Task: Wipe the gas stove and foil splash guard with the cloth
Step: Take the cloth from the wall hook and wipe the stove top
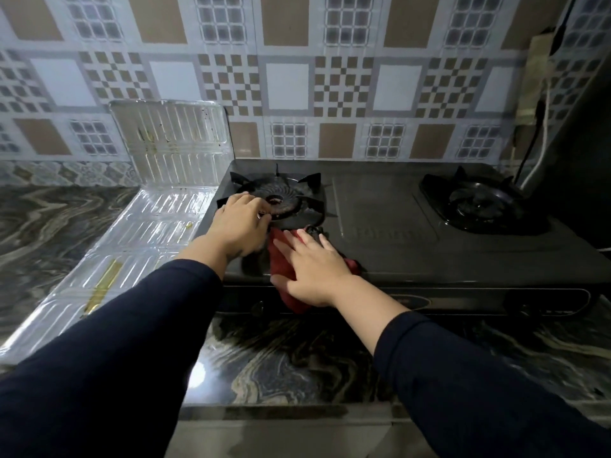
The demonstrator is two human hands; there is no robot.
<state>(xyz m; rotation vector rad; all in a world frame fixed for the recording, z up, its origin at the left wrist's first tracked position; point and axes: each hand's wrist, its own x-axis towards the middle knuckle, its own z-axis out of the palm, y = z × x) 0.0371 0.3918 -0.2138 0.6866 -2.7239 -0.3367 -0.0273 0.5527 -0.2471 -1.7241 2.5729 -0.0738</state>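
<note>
Pressing cloth (281, 259) on stove (396, 226), right hand (314, 269) beside burner (281, 200).

A dark marbled countertop (291, 361) carries a black two-burner gas stove (429, 236) set against the patterned wall. Just beside the stove's left edge, a ribbed foil splash guard (148, 233) lies on the counter, its back panel standing upright.

The foil splash guard (165, 193) stands left of the gas stove (413, 246), cloth (281, 259) on the stove's front-left.
</note>
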